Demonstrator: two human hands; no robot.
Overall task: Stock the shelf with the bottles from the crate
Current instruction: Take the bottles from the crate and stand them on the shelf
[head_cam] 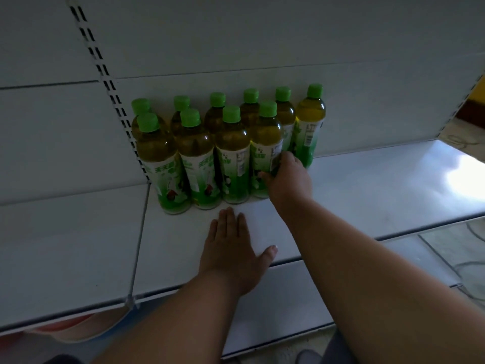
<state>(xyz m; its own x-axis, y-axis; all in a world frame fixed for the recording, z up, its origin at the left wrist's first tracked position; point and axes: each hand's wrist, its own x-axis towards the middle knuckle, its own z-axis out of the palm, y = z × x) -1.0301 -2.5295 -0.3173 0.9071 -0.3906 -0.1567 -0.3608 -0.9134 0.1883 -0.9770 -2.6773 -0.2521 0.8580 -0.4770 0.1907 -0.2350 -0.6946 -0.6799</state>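
Lower shelf (275, 311): white, nearest the viewer, partly hidden under the forearms.

Left hand (231, 248): flat on the bare white shelf (367, 185), palm down, fingers spread and pointing toward the bottles, thumb out to the right. Holds nothing; fingertips just short of the front row.

Right hand (287, 177): reaching farther in, fingers and thumb wrapped round the lower label of the front-row end bottle (265, 151), which stands upright at the right of its row.

Bottles, front row: four upright, green caps, amber liquid, green-and-white labels, leftmost (162, 164) beside the slotted upright (105, 74).

Bottles, back row: six upright against the white back panel (262, 40); the rightmost (308, 124) stands beyond the front row's end, just beside the right hand.

Crate: not seen.
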